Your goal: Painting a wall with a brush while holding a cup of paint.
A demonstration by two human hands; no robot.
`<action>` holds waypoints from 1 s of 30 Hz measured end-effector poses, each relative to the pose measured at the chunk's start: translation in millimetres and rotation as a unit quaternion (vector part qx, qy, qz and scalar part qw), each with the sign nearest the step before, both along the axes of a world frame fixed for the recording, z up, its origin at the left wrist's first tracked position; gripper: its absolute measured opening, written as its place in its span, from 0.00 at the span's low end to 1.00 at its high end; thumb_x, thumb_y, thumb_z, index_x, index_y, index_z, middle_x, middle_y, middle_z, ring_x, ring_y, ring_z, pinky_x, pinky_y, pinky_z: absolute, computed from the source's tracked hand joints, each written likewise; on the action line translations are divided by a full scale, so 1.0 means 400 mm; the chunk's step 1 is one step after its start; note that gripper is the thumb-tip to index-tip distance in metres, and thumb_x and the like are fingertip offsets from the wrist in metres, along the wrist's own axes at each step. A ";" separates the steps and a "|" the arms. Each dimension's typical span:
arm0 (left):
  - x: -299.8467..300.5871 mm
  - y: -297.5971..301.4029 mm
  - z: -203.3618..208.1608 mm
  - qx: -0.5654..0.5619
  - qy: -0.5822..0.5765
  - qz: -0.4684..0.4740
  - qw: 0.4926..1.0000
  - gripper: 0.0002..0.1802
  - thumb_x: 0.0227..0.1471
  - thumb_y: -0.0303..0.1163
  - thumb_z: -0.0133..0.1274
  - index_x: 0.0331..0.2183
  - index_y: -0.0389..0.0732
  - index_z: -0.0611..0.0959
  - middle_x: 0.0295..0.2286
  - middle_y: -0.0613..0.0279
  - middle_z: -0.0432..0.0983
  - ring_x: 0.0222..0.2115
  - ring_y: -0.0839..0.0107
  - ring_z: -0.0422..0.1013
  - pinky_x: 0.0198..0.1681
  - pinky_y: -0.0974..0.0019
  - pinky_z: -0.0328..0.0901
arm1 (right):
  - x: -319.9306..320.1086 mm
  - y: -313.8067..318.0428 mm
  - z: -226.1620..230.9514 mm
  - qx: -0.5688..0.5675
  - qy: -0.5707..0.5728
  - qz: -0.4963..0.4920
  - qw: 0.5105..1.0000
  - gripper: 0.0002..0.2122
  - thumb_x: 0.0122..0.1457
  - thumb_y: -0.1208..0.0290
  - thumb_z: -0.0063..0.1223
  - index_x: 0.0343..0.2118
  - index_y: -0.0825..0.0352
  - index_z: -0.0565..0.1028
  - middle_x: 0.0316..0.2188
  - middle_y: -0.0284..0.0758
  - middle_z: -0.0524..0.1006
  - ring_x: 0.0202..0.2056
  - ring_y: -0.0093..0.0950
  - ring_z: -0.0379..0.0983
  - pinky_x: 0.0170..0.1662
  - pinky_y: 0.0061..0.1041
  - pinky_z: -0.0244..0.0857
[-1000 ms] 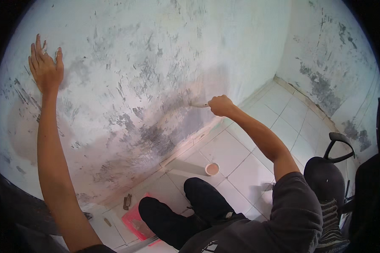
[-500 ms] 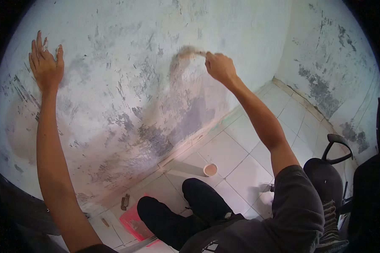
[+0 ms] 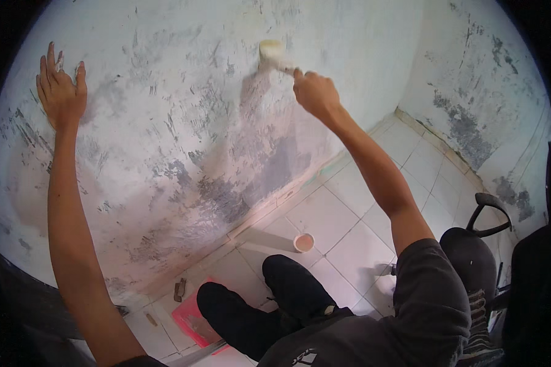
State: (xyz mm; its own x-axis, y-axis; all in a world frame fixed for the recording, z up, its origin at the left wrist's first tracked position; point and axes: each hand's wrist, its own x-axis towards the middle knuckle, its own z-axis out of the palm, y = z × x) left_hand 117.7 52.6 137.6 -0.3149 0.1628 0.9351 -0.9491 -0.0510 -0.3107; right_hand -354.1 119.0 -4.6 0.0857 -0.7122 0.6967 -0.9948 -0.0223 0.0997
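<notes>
Surface: pale plastered wall, heavily mottled with grey and dark scuffs and flaked patches; a damp-looking streak runs down from the upper middle. It meets a second stained wall in a corner at right. Floor of white square tiles below.

On the floor: small round cup with pinkish contents near the wall base; pink flat tray beside the person's dark-clothed legs; black office chair at right.

Left hand: fingers spread, palm flat against the wall, upper left, holding nothing.

Right hand: grip closed around the handle of a small cream-coloured paint roller. Roller head sits just above and left of the grip, touching the wall at the top of the streak, well apart from the left hand.
</notes>
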 end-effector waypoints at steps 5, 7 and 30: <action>0.006 -0.013 -0.003 0.006 -0.017 0.001 1.000 0.31 0.59 0.50 0.41 0.44 0.27 0.74 0.61 0.63 0.50 0.61 0.62 0.48 0.63 0.53 0.44 | 0.014 0.023 -0.138 0.152 0.007 0.001 0.988 0.09 0.52 0.75 0.43 0.31 0.69 0.76 0.27 0.47 0.78 0.28 0.42 0.77 0.31 0.40 0.71; 0.022 -0.002 0.003 0.015 -0.015 0.009 1.000 0.31 0.59 0.50 0.41 0.43 0.27 0.75 0.61 0.63 0.50 0.61 0.62 0.48 0.63 0.54 0.44 | 0.021 0.024 -0.197 0.202 0.016 0.008 0.979 0.09 0.52 0.75 0.43 0.30 0.68 0.77 0.27 0.45 0.78 0.29 0.41 0.77 0.31 0.40 0.71; -0.009 0.028 0.004 0.011 -0.022 0.063 0.998 0.31 0.58 0.48 0.44 0.43 0.23 0.74 0.58 0.48 0.55 0.60 0.59 0.50 0.61 0.51 0.49 | 0.007 0.004 0.005 0.002 -0.055 0.031 0.998 0.07 0.53 0.70 0.45 0.29 0.67 0.74 0.25 0.45 0.76 0.28 0.45 0.75 0.30 0.44 0.67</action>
